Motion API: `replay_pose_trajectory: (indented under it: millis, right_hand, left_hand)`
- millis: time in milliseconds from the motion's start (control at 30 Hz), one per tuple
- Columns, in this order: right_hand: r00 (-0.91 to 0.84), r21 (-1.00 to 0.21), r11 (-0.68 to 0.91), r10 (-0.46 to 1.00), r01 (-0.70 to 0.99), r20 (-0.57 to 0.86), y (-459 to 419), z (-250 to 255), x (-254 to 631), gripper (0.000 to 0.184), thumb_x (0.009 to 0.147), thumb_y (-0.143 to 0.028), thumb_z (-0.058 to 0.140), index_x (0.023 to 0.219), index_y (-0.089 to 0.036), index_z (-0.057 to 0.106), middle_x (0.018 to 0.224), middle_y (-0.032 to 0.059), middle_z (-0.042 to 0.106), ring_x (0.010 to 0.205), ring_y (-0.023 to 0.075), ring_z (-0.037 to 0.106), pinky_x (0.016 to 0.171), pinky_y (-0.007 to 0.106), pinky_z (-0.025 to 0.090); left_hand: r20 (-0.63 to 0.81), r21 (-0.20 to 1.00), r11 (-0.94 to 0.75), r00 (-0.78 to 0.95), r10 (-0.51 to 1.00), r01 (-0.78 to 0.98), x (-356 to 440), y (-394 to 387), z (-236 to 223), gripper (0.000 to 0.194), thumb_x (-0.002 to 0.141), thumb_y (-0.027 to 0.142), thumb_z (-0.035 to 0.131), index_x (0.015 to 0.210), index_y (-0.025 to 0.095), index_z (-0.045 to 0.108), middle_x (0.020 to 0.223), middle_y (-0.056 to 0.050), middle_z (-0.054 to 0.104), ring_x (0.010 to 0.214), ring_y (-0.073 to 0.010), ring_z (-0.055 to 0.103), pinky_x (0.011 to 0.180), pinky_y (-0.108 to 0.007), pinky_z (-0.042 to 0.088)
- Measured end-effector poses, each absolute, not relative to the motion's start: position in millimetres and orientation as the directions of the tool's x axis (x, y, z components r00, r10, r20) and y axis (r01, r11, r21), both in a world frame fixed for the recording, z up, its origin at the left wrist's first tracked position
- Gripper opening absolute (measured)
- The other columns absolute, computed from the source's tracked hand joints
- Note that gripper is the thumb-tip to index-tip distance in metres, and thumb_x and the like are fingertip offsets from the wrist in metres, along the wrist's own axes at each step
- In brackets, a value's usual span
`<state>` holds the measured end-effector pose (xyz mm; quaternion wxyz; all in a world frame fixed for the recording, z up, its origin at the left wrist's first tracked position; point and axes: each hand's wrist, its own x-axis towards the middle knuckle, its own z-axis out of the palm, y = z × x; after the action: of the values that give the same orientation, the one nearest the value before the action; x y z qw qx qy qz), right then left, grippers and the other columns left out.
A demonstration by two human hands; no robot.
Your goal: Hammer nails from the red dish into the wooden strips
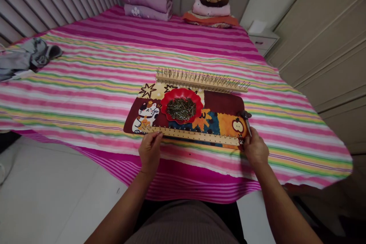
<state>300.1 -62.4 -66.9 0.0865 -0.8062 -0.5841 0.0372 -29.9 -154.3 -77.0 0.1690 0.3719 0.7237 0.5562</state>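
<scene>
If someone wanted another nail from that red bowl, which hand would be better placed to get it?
Probably the left hand: it is nearer the red bowl, while the right hand grips a hammer. Whether the left already pinches something is unclear.

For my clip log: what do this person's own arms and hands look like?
The left hand and right hand are bare, without gloves. The forearms show no sleeve, watch or bracelet. Between them is a dull brown, ribbed top.
</scene>
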Motion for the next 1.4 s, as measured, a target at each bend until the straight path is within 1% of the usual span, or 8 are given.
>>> replay_pose_trajectory:
  millis: [300,467,600,733,833,967,1133,1400]
  right_hand:
    - [0.329,-0.26,-0.307,0.943,0.916,0.048,-60,-71,306,0.048,0.092,-0.032,0.035,0.137,-0.021,0.048,0.091,0.0089,0.065,0.068,0.0177,0.052,0.053,0.025,0.025]
    - [0.431,-0.51,-0.34,0.9,0.79,0.067,-71,-66,314,0.049,0.087,-0.033,0.043,0.131,-0.015,0.055,0.083,0.0086,0.066,0.067,0.0186,0.054,0.059,0.026,0.039]
    - [0.45,-0.751,-0.19,0.879,0.632,0.156,-108,-39,292,0.058,0.086,-0.044,0.044,0.136,-0.016,0.049,0.085,0.0069,0.063,0.064,0.0149,0.053,0.057,0.024,0.043]
    - [0.218,-0.942,-0.168,0.97,0.292,-0.105,-152,-2,243,0.067,0.081,-0.052,0.055,0.141,-0.023,0.044,0.073,-0.0008,0.056,0.05,0.0096,0.043,0.046,0.021,0.038]
    - [-0.125,-0.944,-0.246,0.953,0.22,-0.277,-171,12,205,0.057,0.083,-0.049,0.055,0.135,-0.024,0.052,0.07,-0.0019,0.054,0.049,0.0082,0.042,0.043,0.019,0.033]
    - [-0.383,-0.946,-0.033,0.91,0.324,-0.162,-176,6,166,0.046,0.09,-0.038,0.046,0.133,-0.024,0.055,0.065,-0.0026,0.051,0.05,0.0085,0.041,0.046,0.019,0.035]
    - [-0.448,-0.876,0.233,0.894,0.423,0.021,-170,3,143,0.042,0.092,-0.03,0.041,0.13,-0.024,0.057,0.067,-0.0009,0.057,0.059,0.0119,0.051,0.055,0.021,0.045]
    - [-0.412,-0.842,0.326,0.901,0.43,0.138,-173,9,146,0.044,0.093,-0.028,0.041,0.135,-0.02,0.052,0.072,0.0013,0.062,0.063,0.0133,0.055,0.064,0.026,0.051]
  left_hand:
    - [0.182,0.911,0.124,-0.654,0.735,0.393,-30,-151,-85,0.018,0.079,0.04,0.059,0.082,0.023,0.065,0.084,-0.001,0.066,0.083,-0.0167,0.06,0.078,-0.028,0.047]
    - [0.347,0.828,0.057,-0.589,0.73,0.558,-29,-150,-84,0.013,0.082,0.034,0.056,0.079,0.023,0.063,0.081,-0.003,0.065,0.081,-0.0171,0.06,0.078,-0.029,0.046]
    - [0.476,0.756,-0.048,-0.498,0.724,0.653,-29,-149,-90,0.013,0.086,0.029,0.053,0.08,0.022,0.062,0.081,-0.003,0.065,0.082,-0.0164,0.061,0.079,-0.029,0.047]
    - [0.612,0.663,-0.136,-0.429,0.665,0.736,-31,-148,-96,0.011,0.087,0.025,0.053,0.083,0.021,0.062,0.079,-0.002,0.065,0.079,-0.0143,0.061,0.076,-0.026,0.048]
    - [0.654,0.609,-0.146,-0.389,0.649,0.779,-32,-146,-100,0.01,0.088,0.023,0.053,0.084,0.02,0.061,0.078,-0.002,0.064,0.077,-0.0136,0.061,0.074,-0.025,0.048]
    - [0.672,0.573,-0.151,-0.356,0.649,0.806,-32,-145,-103,0.01,0.088,0.022,0.052,0.083,0.019,0.06,0.077,-0.002,0.063,0.076,-0.0136,0.06,0.073,-0.025,0.049]
    - [0.684,0.546,-0.151,-0.334,0.648,0.824,-32,-144,-105,0.01,0.089,0.019,0.051,0.082,0.018,0.059,0.076,-0.003,0.062,0.076,-0.0142,0.059,0.073,-0.026,0.049]
    - [0.667,0.585,-0.158,-0.36,0.652,0.796,-31,-144,-106,0.011,0.089,0.02,0.05,0.085,0.019,0.06,0.078,-0.003,0.063,0.079,-0.0146,0.06,0.076,-0.026,0.049]
